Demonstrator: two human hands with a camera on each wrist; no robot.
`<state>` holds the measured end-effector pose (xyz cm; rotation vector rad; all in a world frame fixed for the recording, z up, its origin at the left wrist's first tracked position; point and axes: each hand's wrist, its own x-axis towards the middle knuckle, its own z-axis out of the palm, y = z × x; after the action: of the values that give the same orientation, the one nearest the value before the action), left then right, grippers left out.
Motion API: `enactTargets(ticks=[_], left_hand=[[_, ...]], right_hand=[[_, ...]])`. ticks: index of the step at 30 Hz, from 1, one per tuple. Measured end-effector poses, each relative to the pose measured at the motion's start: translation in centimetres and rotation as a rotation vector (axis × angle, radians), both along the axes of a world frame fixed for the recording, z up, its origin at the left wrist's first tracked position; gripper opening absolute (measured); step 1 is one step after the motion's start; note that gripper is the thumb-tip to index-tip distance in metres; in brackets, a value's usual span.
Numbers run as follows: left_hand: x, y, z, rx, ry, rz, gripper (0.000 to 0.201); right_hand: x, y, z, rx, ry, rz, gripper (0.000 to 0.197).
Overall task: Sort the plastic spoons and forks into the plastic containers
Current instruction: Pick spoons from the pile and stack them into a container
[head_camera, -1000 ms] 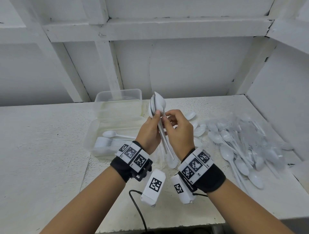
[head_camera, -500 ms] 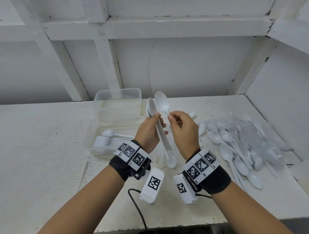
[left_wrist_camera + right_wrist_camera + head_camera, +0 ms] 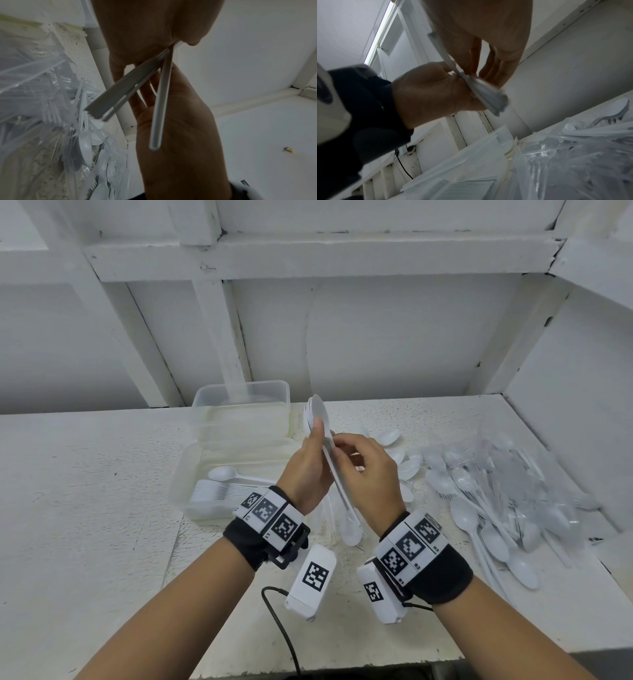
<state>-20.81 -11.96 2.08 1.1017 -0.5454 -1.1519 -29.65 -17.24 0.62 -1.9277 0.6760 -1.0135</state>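
My left hand grips a stack of white plastic spoons by the handles, bowls up, above the table. My right hand pinches the handle of one more white spoon laid against that stack. In the left wrist view the stacked handles fan left and the single spoon's handle splays away from them. The right wrist view shows my left hand around the spoon bowls. A near clear container holds a neat row of spoons. Behind it stands a second clear container.
A loose pile of white spoons and clear forks covers the right side of the white table, up to the right wall. A spoon lies on the table below my hands. A black cable runs off the front edge.
Half a second ago my right hand held one spoon apart, to the right of the stack. Now that spoon's bowl lies against the stack in my left hand.
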Motion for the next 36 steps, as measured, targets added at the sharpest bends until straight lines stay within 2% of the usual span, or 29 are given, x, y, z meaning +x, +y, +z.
enactTargets(ticks=[4,7,9,12,13,17,19,23,24,25,27,29,32,36], left_hand=[[0.1,0.2,-0.3,0.042,-0.108,0.093,0.065],[0.1,0.5,-0.4,0.067,-0.201,0.142,0.077],[0.3,0.5,-0.7,0.094,-0.247,0.192,0.076],[0.9,0.3,-1.4,0.154,-0.319,0.167,0.098],[1.0,0.3,-1.5,0.162,-0.356,0.164,0.095],[0.8,0.6,-0.8,0.164,-0.499,0.204,0.062],[0.9,0.6,-0.9,0.174,-0.515,0.225,0.06],[1.6,0.5,-1.1,0.173,-0.397,0.194,0.107],[1.7,0.6,-1.1,0.163,-0.377,0.181,0.107],[1.8,0.8,-1.0,0.149,-0.365,0.167,0.097],[2.2,1.4,-0.6,0.111,-0.323,0.183,0.065],[3.2,2.0,-0.3,0.072,-0.267,0.226,0.045],[4.4,2.5,0.4,0.04,-0.185,0.249,0.036],[5.6,3.5,0.3,0.07,-0.199,0.275,0.039]], right_hand=[[-0.1,0.0,0.4,0.103,0.061,0.086,0.018],[-0.1,0.0,0.6,0.104,0.107,0.115,0.018],[0.0,0.3,0.9,0.123,0.12,0.136,0.018],[0.1,1.0,1.4,0.201,0.116,0.175,0.013],[0.1,1.3,1.6,0.243,0.107,0.187,0.011],[0.1,1.8,2.3,0.358,0.105,0.215,0.007],[0.1,1.9,2.4,0.373,0.118,0.234,0.007],[0.2,1.8,2.1,0.363,0.177,0.253,0.014],[0.2,1.7,2.0,0.344,0.193,0.252,0.014],[0.2,1.7,1.9,0.32,0.209,0.251,0.015],[0.1,1.4,2.0,0.259,0.244,0.273,0.016],[0.1,1.3,2.0,0.202,0.289,0.322,0.015],[0.6,1.6,2.0,0.072,0.364,0.353,0.023],[2.0,1.9,2.2,-0.187,0.463,0.352,0.033]])
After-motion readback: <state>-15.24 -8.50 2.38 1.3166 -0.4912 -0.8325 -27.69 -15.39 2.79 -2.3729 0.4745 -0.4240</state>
